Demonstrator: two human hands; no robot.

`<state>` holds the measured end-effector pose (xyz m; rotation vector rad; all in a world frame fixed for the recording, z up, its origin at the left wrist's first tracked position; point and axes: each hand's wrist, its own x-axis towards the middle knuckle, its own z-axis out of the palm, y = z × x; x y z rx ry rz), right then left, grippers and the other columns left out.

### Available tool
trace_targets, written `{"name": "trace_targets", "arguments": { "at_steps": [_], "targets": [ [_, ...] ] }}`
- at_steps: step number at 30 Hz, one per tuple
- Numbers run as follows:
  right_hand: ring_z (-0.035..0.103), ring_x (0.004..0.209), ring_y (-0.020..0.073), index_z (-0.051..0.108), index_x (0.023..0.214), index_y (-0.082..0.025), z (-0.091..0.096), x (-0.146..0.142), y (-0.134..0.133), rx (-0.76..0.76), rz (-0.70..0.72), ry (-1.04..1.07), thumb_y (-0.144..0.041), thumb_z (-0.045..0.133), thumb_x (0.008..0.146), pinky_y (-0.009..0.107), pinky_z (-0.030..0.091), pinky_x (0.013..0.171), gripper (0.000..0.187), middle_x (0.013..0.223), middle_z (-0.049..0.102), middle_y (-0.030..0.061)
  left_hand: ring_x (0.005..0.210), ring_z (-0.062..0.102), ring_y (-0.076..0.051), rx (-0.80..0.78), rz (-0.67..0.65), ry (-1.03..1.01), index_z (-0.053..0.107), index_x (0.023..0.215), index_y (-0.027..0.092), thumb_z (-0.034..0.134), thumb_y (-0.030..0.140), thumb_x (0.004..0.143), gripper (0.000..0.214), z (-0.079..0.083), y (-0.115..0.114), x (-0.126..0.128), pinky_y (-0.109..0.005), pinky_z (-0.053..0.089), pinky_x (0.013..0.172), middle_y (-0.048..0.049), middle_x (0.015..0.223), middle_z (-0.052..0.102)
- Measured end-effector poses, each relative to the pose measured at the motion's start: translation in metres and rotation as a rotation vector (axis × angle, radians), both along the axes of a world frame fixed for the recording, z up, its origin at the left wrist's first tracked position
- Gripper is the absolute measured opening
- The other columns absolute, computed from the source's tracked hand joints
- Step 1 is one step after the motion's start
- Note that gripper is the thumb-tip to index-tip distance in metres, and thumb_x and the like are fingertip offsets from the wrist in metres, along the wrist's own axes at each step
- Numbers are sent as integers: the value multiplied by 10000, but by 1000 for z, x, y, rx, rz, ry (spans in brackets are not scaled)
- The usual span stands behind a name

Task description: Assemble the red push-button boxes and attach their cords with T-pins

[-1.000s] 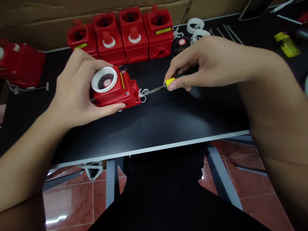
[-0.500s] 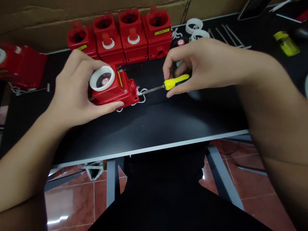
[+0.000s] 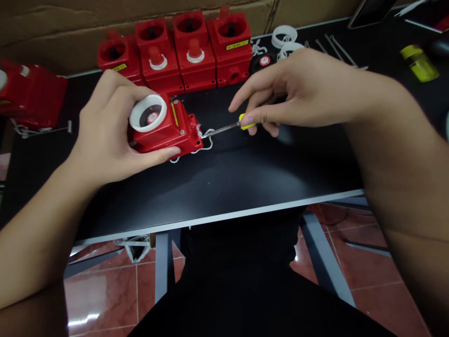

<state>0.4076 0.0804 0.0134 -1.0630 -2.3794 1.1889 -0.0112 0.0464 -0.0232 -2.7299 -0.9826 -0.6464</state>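
Note:
My left hand [image 3: 105, 126] is wrapped round a red box [image 3: 178, 126], its thumb along the near side. A white ring [image 3: 149, 112] with a dark, red-marked centre sits on the box's top. My right hand [image 3: 277, 98] grips a screwdriver [image 3: 224, 128] by its yellow handle, mostly hidden under the fingers. The blade's tip meets the right end of the box, beside a loop of white cord [image 3: 209, 140]. The fingers hide whether the index finger touches the handle.
Several red boxes [image 3: 194, 61] stand in a row along the cardboard at the back. Another red box [image 3: 33, 96] lies at the far left. White rings [image 3: 284, 36], metal rods [image 3: 342, 50] and a yellow object [image 3: 419, 63] are at the back right. The table's pale edge [image 3: 224, 216] runs in front.
The fingers of my right hand have shifted round the screwdriver handle, the index finger now extended and the thumb over the handle. My left hand and the red box have stayed in place.

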Motion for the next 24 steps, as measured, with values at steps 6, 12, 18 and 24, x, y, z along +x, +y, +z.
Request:
{"name": "trace_targets", "arguments": {
  "at_steps": [6,12,18,24],
  "targets": [
    [777,691,155,904,1205,-257,2,-5,3,-31,59,-79,-299,830,1248,327,606,675,95,974,923,-12,1250,780,-399,0,-15,-13,695,1705,279,820,887,1189,807,3,-2,1,-619,719,1084,-167,1411,795],
    [675,610,135,841,1151,-265,-2,-6,5,19,81,-102,-378,803,1252,332,541,624,156,873,859,-42,1240,770,-408,-16,-8,-20,686,1732,297,820,886,1182,818,5,-6,3,-634,709,1094,-170,1437,786],
    [828,1075,229,789,1067,-346,-9,-4,7,206,42,-60,-310,1168,876,376,683,1008,426,1162,892,-38,1254,769,-407,1,-8,-28,699,1694,257,825,846,1203,777,4,-4,4,-611,706,1090,-182,1418,789],
    [838,1040,251,855,1073,-358,-3,-1,5,284,48,-98,-417,1078,998,452,663,980,243,1141,924,-44,1246,781,-391,7,-7,-25,696,1689,273,839,879,1180,804,1,-2,2,-603,717,1068,-154,1416,790]
  ]
}}
